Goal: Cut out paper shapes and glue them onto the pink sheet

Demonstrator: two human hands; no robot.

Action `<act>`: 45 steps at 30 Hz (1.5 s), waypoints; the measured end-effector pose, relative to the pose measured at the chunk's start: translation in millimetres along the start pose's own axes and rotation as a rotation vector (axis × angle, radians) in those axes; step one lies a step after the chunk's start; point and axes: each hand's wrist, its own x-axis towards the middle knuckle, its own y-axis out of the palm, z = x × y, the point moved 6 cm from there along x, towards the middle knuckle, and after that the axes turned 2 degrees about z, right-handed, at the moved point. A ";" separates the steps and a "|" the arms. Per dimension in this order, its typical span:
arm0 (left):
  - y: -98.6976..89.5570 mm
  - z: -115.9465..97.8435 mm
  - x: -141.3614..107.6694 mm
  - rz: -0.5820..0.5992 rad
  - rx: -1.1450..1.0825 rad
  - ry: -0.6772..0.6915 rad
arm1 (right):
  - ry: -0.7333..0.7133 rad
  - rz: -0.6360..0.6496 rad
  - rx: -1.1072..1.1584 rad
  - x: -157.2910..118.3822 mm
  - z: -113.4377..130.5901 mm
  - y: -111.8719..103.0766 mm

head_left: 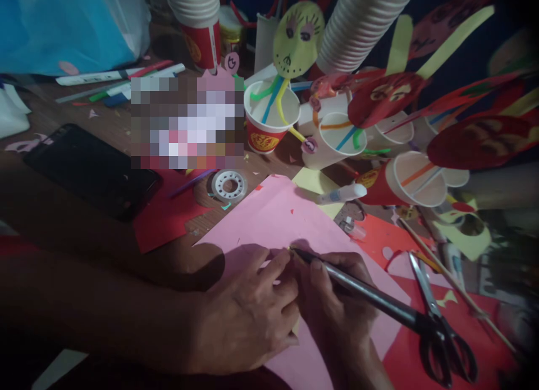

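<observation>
Dark pen (389, 303), in right grip (347, 311), over pink paper (269, 210)

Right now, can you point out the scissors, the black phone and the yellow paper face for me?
Scissors (429, 298): head view, on the metal blades near the handles.
Black phone (95, 171): head view, middle of its dark upper surface.
Yellow paper face (297, 52): head view, centre, below the drawn eyes.
</observation>
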 end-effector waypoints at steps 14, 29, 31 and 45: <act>-0.1 -0.7 -0.2 -0.004 0.003 -0.010 | 0.046 0.057 0.005 1.4 -2.1 -1.5; -0.4 -1.2 0.4 0.010 -0.010 -0.005 | 0.064 0.050 -0.012 0.3 -2.0 -2.6; -0.4 -1.3 0.6 0.008 -0.016 -0.006 | 0.068 0.052 -0.011 0.1 -2.5 -2.2; -0.9 -0.8 0.2 -0.014 -0.002 -0.012 | 0.045 0.046 -0.020 1.3 -0.9 -1.8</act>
